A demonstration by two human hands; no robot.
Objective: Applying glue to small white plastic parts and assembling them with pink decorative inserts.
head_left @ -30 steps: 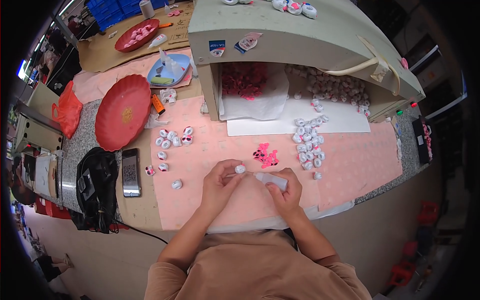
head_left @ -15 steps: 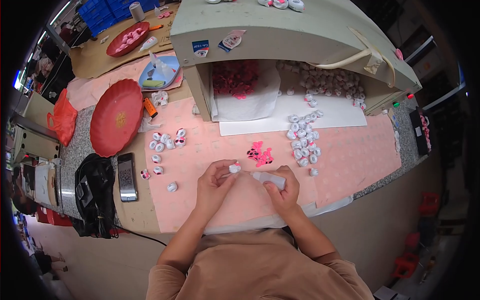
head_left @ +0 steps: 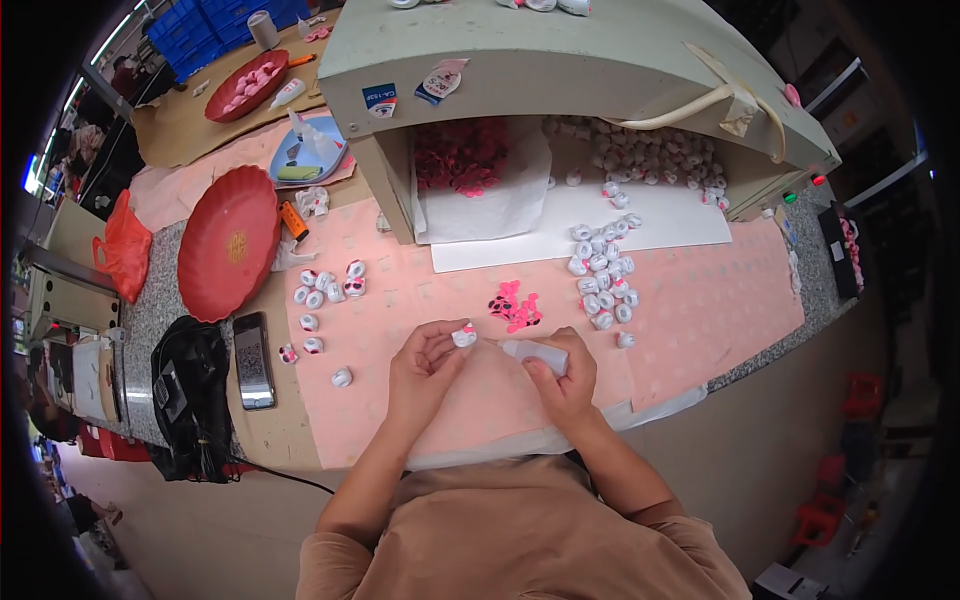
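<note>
Between the fingertips of my left hand [head_left: 425, 365] is a small white figurine head [head_left: 465, 337] with a pink spot on top. My right hand [head_left: 567, 385] is wrapped around a translucent squeeze bottle [head_left: 540, 356]. Its thin nozzle points left toward the figurine head; whether the tip touches is too fine to tell. Just beyond my hands lies a loose pile of pink and black flat pieces [head_left: 515, 307]. More white heads [head_left: 603, 275] stand in a cluster to the right, and another group [head_left: 318, 288] sits at the left, some with pink and black parts.
A pale green metal housing [head_left: 560, 75] arches over the back, with heaped pink pieces [head_left: 460, 157] and many white heads [head_left: 660, 155] underneath. To the left are a red scalloped tray [head_left: 230, 240], a phone [head_left: 254, 360], a black bag [head_left: 190, 400], an orange lighter [head_left: 294, 221] and a blue plate [head_left: 325, 155].
The whole view has shifted slightly. Both hands keep the same grips, with the bottle's nozzle still pointing at the figurine head.
</note>
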